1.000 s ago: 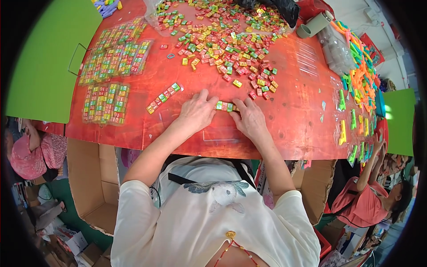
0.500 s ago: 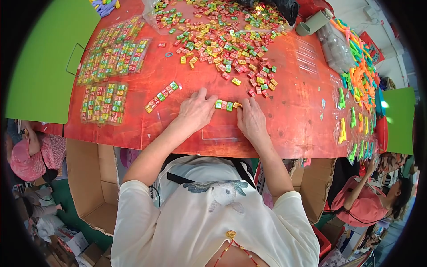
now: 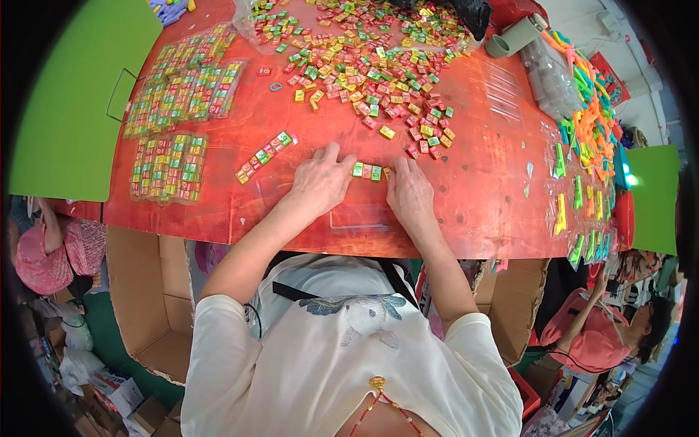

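Note:
A short row of small green, white and red boxes (image 3: 366, 171) lies on the red table between my hands. My left hand (image 3: 320, 177) has its fingers curled at the row's left end, and they hide what they hold there. My right hand (image 3: 410, 191) is closed at the right end, with its fingertips on a small yellow box (image 3: 387, 173) that is mostly covered. To the left of my hands a longer slanting row of the same boxes (image 3: 264, 157) lies by itself. Beyond my hands spreads a big loose heap of boxes (image 3: 378, 73).
Clear packs filled with boxes (image 3: 169, 167) are stacked at the left. Empty clear trays (image 3: 502, 95), a grey-green cup (image 3: 497, 47) and colourful plastic pieces (image 3: 590, 109) lie at the right. Cardboard cartons (image 3: 149, 306) stand below the table edge. Other people sit on both sides.
My right hand has shifted slightly left toward the row, and the yellow box under its fingertips shows less. My left hand stays in place.

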Action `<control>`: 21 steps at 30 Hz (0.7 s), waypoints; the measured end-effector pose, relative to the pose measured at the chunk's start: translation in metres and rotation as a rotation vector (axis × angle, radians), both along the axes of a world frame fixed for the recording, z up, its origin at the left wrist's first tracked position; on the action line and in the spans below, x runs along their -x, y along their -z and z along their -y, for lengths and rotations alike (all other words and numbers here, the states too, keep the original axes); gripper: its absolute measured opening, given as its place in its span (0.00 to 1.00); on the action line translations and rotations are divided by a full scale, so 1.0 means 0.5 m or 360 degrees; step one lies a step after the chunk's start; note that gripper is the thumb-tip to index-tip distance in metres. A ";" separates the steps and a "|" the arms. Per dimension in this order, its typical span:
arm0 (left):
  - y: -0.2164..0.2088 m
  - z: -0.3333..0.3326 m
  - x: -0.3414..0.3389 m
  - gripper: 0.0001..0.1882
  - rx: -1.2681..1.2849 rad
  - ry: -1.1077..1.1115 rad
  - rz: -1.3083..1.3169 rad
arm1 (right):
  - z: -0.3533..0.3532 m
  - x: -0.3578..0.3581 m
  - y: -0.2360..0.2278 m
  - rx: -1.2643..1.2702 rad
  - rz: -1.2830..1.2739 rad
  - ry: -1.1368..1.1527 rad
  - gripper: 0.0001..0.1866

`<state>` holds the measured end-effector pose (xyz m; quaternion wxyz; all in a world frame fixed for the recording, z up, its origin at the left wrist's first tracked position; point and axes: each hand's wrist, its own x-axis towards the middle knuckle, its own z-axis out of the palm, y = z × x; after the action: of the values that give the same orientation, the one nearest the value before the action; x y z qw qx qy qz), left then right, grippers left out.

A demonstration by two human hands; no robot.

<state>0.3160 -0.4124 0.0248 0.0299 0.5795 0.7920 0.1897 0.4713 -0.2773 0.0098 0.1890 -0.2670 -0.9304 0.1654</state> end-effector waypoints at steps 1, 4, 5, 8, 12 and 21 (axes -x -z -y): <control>0.000 0.000 -0.001 0.10 -0.0010 0.0002 0.0000 | -0.001 0.002 -0.004 0.0076 0.0033 0.0038 0.06; 0.004 0.001 0.000 0.10 -0.0028 0.0008 -0.0013 | -0.010 -0.003 -0.005 0.0245 0.0014 -0.0011 0.08; 0.004 0.002 0.000 0.10 -0.0027 0.0008 -0.0011 | -0.013 -0.007 -0.005 0.0338 -0.0039 -0.0098 0.10; 0.007 0.003 0.000 0.10 -0.0050 0.0011 -0.0017 | -0.006 -0.012 -0.031 0.0206 -0.0030 -0.0162 0.15; 0.007 -0.001 -0.004 0.10 -0.0040 0.0032 -0.0025 | 0.006 -0.002 -0.047 0.0002 0.0088 -0.0234 0.17; -0.024 0.021 -0.033 0.08 -0.0049 0.0115 0.0062 | 0.012 -0.042 -0.073 0.0129 0.0115 -0.0289 0.15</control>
<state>0.3326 -0.4231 0.0368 0.0432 0.6042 0.7669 0.2119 0.4921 -0.2831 0.0461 0.1286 -0.1947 -0.9495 0.2097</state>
